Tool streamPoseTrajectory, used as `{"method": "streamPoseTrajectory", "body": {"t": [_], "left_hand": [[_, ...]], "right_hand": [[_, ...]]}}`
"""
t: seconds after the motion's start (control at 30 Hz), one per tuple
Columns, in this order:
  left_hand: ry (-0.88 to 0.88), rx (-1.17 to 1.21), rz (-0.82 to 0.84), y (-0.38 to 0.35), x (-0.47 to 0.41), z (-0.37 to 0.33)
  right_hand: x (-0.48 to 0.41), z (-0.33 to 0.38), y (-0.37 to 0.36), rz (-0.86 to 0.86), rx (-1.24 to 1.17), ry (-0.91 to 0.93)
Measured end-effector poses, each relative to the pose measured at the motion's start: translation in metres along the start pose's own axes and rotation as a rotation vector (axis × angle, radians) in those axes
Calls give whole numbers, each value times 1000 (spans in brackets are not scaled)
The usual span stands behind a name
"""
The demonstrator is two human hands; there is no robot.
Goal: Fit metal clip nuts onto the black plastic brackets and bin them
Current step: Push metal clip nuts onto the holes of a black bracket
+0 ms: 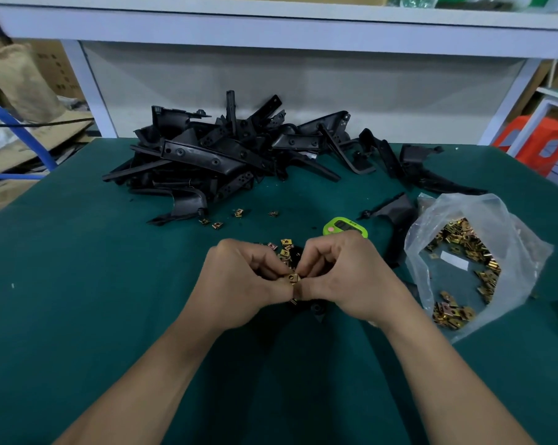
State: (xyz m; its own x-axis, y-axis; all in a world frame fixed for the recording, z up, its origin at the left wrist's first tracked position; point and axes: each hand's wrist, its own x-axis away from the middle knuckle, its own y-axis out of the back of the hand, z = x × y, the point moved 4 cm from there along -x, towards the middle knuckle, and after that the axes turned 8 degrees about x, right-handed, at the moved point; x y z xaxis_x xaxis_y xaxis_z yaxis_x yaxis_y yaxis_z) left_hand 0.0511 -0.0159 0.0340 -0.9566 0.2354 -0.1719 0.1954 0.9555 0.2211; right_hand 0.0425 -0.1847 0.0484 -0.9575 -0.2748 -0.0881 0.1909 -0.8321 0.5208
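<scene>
- Pinching from both sides, the left grip (239, 284) and the right grip (345, 277) meet fingertip to fingertip over the near middle of the counter, their fingers curled round one small brass-coloured metal clip nut (292, 278).
- Thumbs of both grips press together just below that nut.
- Beneath the grips lies a black plastic bracket (318, 311), mostly hidden; whether either grip also holds it cannot be told.
- Just beyond the knuckles a small heap of loose brass clip nuts (284, 248) lies on the dark green counter (78, 284).
- Farther back, a few stray clip nuts (238, 212) lie apart from one another, near the front edge of a large tangled pile of black plastic brackets (213, 155) that fills the rear middle of the counter.
- At the right, an open clear plastic bag (509, 226) lies on the counter with many more brass clip nuts (464, 242) inside.
- Between the bag and the pile lies a single black bracket (396, 213).
- Just behind the right grip sits a lime-green plastic device with a dark screen (345, 227), partly covered by the knuckles.
- Over the rear of the counter runs a white metal shelf frame (271, 30).
</scene>
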Motion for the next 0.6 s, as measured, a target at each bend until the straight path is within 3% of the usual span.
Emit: {"method": "streamPoseTrajectory", "body": {"t": [0.17,0.33,0.6], "left_hand": [[42,61,88,0,-3,3],[-50,-99,-171,8,-1,-2],[-93,-194,-272,4,7,-6]], "right_hand": [[0,-3,1,57,-148,-44],[4,0,-2,-307,-5,-31],[3,1,-18,-315,43,4]]}}
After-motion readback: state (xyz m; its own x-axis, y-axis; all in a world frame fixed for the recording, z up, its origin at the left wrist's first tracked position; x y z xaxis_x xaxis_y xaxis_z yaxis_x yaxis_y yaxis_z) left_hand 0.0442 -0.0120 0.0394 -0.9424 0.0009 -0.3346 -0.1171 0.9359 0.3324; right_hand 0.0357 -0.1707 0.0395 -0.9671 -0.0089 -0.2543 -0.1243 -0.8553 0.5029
